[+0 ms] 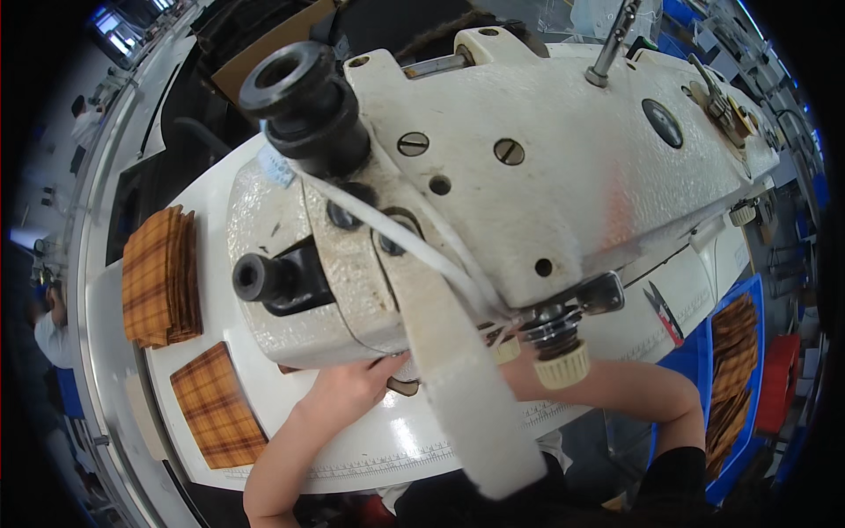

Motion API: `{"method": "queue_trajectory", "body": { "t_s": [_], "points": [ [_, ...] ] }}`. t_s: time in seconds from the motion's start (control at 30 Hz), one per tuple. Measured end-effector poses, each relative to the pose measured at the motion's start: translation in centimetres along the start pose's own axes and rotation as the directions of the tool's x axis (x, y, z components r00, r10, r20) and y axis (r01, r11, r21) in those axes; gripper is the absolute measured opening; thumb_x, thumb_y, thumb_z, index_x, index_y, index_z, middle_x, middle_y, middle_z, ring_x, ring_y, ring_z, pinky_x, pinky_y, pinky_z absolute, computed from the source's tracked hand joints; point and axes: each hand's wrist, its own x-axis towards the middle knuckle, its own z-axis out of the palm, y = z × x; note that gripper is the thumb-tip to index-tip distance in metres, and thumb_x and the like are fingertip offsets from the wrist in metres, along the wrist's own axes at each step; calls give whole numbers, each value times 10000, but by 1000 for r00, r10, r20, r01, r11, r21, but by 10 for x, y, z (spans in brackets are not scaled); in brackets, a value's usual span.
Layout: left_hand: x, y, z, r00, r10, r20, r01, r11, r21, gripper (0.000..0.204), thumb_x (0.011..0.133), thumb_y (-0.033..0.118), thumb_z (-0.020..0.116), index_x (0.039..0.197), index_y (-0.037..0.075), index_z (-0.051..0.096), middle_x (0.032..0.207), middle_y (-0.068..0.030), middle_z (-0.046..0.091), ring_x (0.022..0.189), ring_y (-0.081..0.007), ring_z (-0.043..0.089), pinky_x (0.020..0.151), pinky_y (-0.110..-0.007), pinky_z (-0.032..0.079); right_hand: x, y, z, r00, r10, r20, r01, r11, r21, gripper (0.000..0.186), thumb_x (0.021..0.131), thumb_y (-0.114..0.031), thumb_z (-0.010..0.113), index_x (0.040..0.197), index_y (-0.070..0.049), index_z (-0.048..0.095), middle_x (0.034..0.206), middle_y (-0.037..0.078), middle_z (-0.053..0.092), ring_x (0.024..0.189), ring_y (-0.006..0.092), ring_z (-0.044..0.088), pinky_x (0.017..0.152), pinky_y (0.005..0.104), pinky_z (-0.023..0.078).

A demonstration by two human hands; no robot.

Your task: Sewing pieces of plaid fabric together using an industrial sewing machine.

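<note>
To the machine's (546, 158) left lies a stack (158, 280), to its front left a panel (217, 405), before it a ruler (421, 456), to its right scissors (665, 317) on the table (405, 429), and farther right a bin (692, 363) with cloth (732, 339) inside.

Sewing machine (502, 194), centre: one. Stack of plaid pieces (158, 282), nine o'clock: one, layers too tight to count. Loose plaid piece (218, 407), eight o'clock: one. Snips (664, 314), three o'clock: one. Blue crate (694, 354), four o'clock: one. Left hand (350, 390), seven o'clock: one hand visible.
</note>
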Motion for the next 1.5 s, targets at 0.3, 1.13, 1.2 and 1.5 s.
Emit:
{"method": "queue_trajectory", "body": {
  "t_s": [0.3, 1.13, 1.2, 1.5],
  "points": [
    [0, -41, 11, 983, -184, 7, 184, 982, 35, 422, 770, 140, 758, 1173, 87, 645, 1119, -127, 660, 1030, -288, 626, 911, -397, 504, 0, 5, 2, 995, 96, 18, -96, 995, 2, 298, 722, -272, 695, 758, 20, 646, 927, 106, 535, 989, 272, 509, 928, 428, 438],
    [-46, 69, -26, 974, -182, -133, 225, 837, 500, 349, 763, 166, 778, 979, -63, 628, 786, -96, 498, 683, -228, 558, 495, -313, 468, -12, -31, -24, 996, -68, -55, 68, 998, 7, 341, 772, -166, 700, 1054, 20, 650, 863, 56, 537, 778, 198, 519, 684, 325, 450],
    [-61, 88, -7, 976, -150, -156, 203, 883, 422, 334, 784, 229, 795, 754, 48, 517, 680, -66, 445, 568, -202, 507, 443, -317, 393, -18, -50, -27, 998, -65, 17, 60, 976, 208, 388, 776, -123, 685, 1121, 43, 627, 893, 63, 546, 783, 188, 532, 683, 302, 458],
    [-65, 94, 24, 916, -223, -334, 342, 870, 354, 241, 797, 109, 774, 806, 49, 541, 666, -56, 468, 553, -202, 491, 455, -315, 381, -18, -128, -57, 982, 137, 127, -97, -207, 974, 308, 903, -40, 616, 1197, 50, 604, 1130, 171, 593, 975, 273, 600, 831, 348, 490]
  ]
}}
